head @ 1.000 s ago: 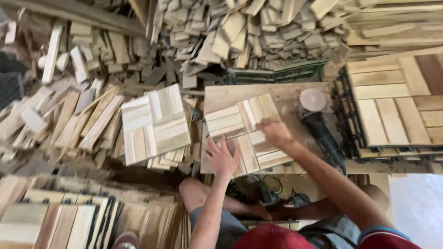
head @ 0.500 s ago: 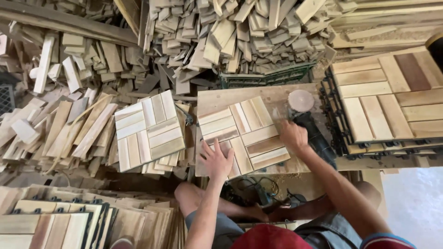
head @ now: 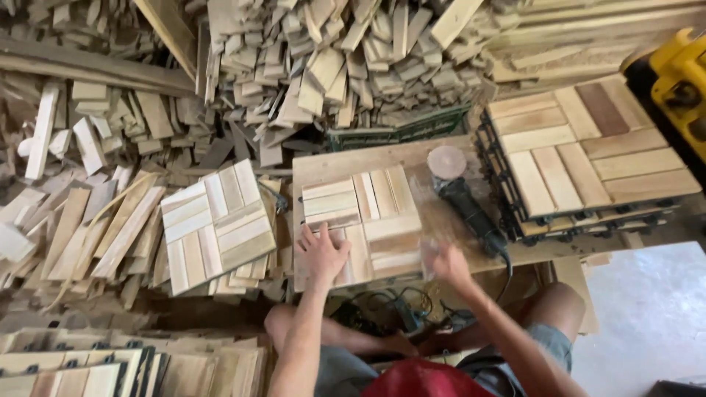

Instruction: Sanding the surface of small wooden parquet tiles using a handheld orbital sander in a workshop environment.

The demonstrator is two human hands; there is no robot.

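1. Premises: a woodworking workshop producing slatted wooden tiles.
2. Heaped cut wood offcuts [head: 331,66] fill the floor from 9 to 1 o'clock.
3. Finished tiles stacked [head: 588,147] at 2 o'clock; another stack [head: 213,224] at 9 o'clock.
4. A handheld power sander [head: 460,195] lies on the plywood work board [head: 331,163] at centre.
5. A yellow machine [head: 676,81] stands at 2 o'clock.
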